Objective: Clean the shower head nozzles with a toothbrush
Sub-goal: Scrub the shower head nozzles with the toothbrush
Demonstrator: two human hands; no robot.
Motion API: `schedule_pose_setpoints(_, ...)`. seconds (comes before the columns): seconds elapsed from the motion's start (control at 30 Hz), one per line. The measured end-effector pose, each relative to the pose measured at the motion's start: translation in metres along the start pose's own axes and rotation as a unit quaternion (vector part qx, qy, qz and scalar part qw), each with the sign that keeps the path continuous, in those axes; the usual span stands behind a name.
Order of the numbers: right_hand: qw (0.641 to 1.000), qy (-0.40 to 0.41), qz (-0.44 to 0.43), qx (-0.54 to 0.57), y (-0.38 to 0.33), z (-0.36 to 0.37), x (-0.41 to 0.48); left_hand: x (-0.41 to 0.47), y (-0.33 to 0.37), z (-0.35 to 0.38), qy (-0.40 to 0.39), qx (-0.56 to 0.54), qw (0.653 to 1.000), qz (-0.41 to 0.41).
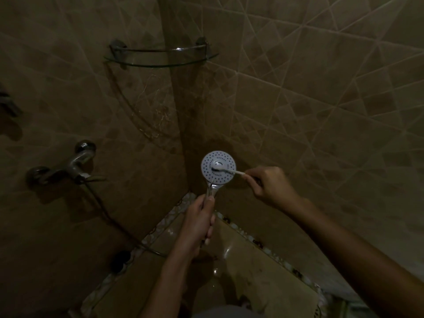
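A round white shower head [223, 159] with rings of small dark nozzles faces me, held up in the dim shower corner. My left hand [198, 222] grips its chrome handle just below the disc. My right hand [269, 185] holds a white toothbrush [231, 171] by its handle, coming in from the right. The brush's bristle end lies flat against the middle of the nozzle face.
A chrome mixer tap [68, 167] is on the left wall, with a hose [119, 226] running down and right toward the shower head. A glass corner shelf [160, 57] hangs above. A pebble-pattern tile border [160, 228] edges the wet floor below.
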State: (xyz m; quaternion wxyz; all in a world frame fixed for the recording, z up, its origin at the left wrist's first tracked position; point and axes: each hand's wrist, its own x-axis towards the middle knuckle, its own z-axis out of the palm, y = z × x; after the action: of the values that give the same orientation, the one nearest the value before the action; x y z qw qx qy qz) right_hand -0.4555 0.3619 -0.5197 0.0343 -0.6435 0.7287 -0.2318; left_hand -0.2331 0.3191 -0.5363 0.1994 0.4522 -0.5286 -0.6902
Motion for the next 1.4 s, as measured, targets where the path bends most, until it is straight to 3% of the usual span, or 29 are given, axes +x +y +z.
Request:
schedule_pose_setpoints(0.13, 0.996, 0.07, 0.063, 0.005, 0.012, -0.009, 0.009, -0.002, -0.003, 0.0, -0.008, 0.004, 1.0, 0.009)
schedule_pose_setpoints(0.27, 0.997, -0.041, -0.04, 0.051, 0.0, -0.013, -0.004, 0.002, -0.003, 0.001, -0.011, 0.012, 1.0, 0.01)
schedule_pose_setpoints(0.37, 0.992, -0.069, -0.099, 0.022, 0.001, -0.009, -0.01, 0.003, 0.001, 0.001, -0.011, 0.021, 1.0, 0.019)
schedule_pose_setpoints(0.57, 0.997, -0.002, -0.067, 0.043, 0.004, -0.003, -0.013, 0.008, 0.012, -0.003, -0.008, 0.027, 0.998, 0.051)
schedule_pose_setpoints(0.77, 0.995, -0.003, -0.036, 0.095, -0.002, -0.006, -0.009, 0.01, 0.011, -0.003, -0.015, 0.028, 0.998, 0.055)
schedule_pose_setpoints(0.97, 0.998, -0.011, -0.028, 0.059, 0.002, -0.013, 0.002, 0.006, 0.002, 0.001, -0.014, 0.053, 0.995, 0.084)
schedule_pose_setpoints(1.17, 0.994, 0.097, 0.03, 0.035, -0.003, -0.013, 0.015, 0.005, -0.001, 0.0, -0.004, 0.07, 0.994, 0.085)
schedule_pose_setpoints(1.33, 0.992, -0.079, -0.072, 0.066, -0.013, -0.017, 0.008, 0.003, -0.001, -0.003, -0.003, 0.077, 0.993, 0.092)
schedule_pose_setpoints(1.4, 0.996, -0.055, -0.037, 0.064, -0.008, -0.016, 0.009, 0.003, 0.001, -0.004, -0.005, 0.078, 0.992, 0.098)
